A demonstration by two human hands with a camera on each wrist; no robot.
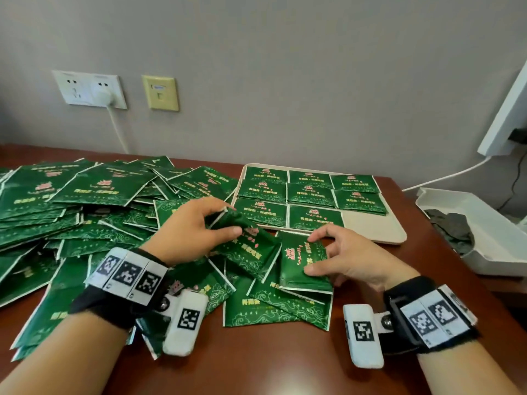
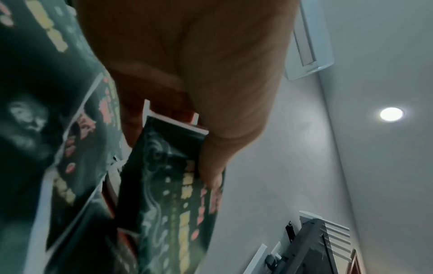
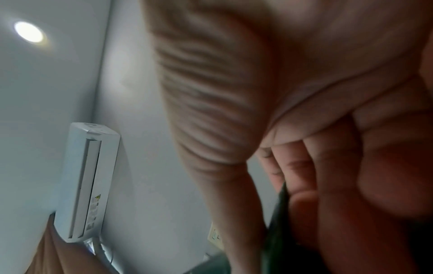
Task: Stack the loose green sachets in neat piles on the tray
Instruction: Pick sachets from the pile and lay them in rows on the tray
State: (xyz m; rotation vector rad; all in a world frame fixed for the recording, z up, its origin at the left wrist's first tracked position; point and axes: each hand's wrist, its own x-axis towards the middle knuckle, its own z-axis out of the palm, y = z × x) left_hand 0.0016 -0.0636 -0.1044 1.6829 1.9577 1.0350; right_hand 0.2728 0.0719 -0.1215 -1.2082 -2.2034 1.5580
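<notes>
We are leaning over a reddish-brown wooden bench (image 1: 285, 366), which is carrying everything. A wide heap of loose green foil sachets (image 1: 71, 206) with gold and pink print is sprawling across its left side and spilling toward the middle. Just right of the heap, a shallow cream rectangular tray (image 1: 373, 226) is lying near the wall, with eight piles of sachets (image 1: 310, 195) sitting in rows on it and its near right corner showing bare. Further right, an open white plastic box (image 1: 484, 238) is holding something dark and crumpled.

Our left hand (image 1: 191, 223) is pinching one green sachet (image 1: 242, 238) by its upper end between thumb and fingers, lifting it at a slant above the loose ones in front of the tray. Our right hand (image 1: 342, 258) is gripping a second sachet (image 1: 302, 260) by its right edge, thumb on its face, fingers curled around it, just beside the first.
</notes>
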